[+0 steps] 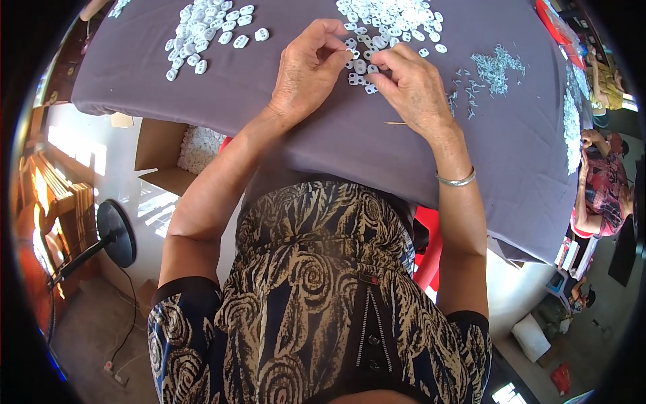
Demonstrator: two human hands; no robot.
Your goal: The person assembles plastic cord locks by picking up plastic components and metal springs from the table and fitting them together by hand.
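My left hand (309, 71) is over the far middle of the cloth-covered table, its thumb and forefinger closed in a pinch on a small white plastic piece (352, 53). Facing it, my right hand (412, 87) has its thumb and forefinger curled around another small white piece (373, 69); whether they grip it firmly is hard to see. Between and beneath the fingertips lie several rounded white plastic pieces with holes (360, 66). A larger heap of these white pieces (387, 15) spreads just beyond my hands.
Another white heap (198, 30) lies to the left. Right of my right hand are scattered thin pale pins (496, 71), and a thin stick (396, 123) lies near my wrist. A cardboard box (158, 145) of white pieces stands below the table's left edge. Other people (602, 182) sit at the right.
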